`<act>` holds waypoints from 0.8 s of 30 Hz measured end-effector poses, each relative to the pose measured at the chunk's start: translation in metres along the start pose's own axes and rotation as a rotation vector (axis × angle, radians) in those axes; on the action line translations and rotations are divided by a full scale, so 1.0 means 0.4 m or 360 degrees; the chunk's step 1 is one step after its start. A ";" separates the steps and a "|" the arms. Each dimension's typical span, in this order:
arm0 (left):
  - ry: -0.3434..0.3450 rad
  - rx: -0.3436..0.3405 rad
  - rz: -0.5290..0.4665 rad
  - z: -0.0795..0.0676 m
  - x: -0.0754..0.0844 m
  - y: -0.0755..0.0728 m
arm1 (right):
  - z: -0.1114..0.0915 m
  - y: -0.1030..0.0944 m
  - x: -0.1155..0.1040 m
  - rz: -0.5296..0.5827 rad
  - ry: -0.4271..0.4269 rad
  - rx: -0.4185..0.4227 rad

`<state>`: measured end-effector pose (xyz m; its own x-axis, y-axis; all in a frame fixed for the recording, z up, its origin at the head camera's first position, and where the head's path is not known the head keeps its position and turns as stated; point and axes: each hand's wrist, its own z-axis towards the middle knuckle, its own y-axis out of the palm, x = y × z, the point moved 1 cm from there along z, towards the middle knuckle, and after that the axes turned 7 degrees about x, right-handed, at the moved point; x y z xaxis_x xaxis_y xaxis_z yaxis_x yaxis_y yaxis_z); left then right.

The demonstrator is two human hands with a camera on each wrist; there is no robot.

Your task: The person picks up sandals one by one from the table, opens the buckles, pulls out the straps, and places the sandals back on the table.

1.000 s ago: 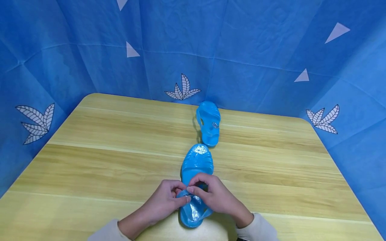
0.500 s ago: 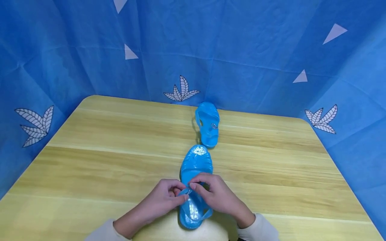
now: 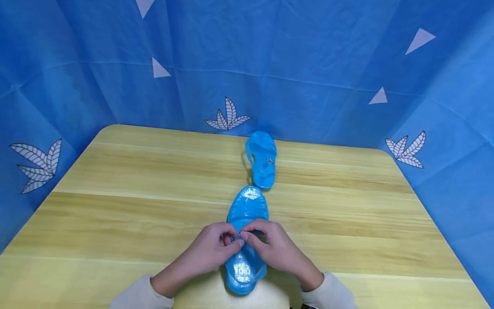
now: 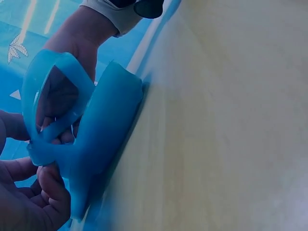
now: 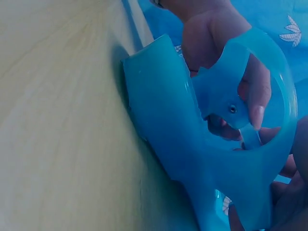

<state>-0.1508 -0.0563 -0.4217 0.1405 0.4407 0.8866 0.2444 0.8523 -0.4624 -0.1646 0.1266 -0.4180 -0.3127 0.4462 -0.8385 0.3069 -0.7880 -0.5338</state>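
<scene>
A glossy blue plastic sandal (image 3: 248, 208) lies on the table in front of me, heel end toward me. Over its middle, my left hand (image 3: 208, 249) pinches a strap between thumb and fingers. My right hand (image 3: 278, 246) pinches strap material right beside it, the fingertips of both hands almost meeting. In the right wrist view a strap end with a small metal stud (image 5: 233, 109) shows near the left thumb. The heel strap (image 4: 36, 86) stands up in a loop in the left wrist view. Fingers hide the exact spot where the straps meet.
A second blue sandal (image 3: 261, 169) with a small metal buckle lies farther back, its near end close to the first one. The wooden table (image 3: 135, 206) is backed by a blue cloth (image 3: 308, 64) with leaf and triangle prints.
The left hand has shifted slightly away from me and closer to the right fingertips, covering the strap and metal piece visible before. The whole view has drifted slightly; the far sandal lies unmoved.
</scene>
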 end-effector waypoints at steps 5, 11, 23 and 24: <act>0.0027 0.0029 0.0035 0.000 0.003 -0.002 | 0.004 0.004 0.001 0.0028 0.0026 -0.0010; 0.0023 0.0022 0.0060 -0.003 0.001 -0.002 | 0.004 0.011 0.002 0.0011 0.0047 -0.0018; 0.0011 -0.0013 0.0085 -0.006 -0.002 -0.003 | 0.004 0.021 0.004 -0.0069 0.0007 -0.0050; 0.0006 -0.0013 0.0079 -0.006 -0.003 -0.003 | 0.003 0.021 0.004 -0.0072 0.0014 -0.0061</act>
<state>-0.1491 -0.0586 -0.4223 0.1563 0.4816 0.8624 0.2447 0.8270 -0.5062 -0.1637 0.1201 -0.4235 -0.3191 0.4847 -0.8144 0.3271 -0.7502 -0.5747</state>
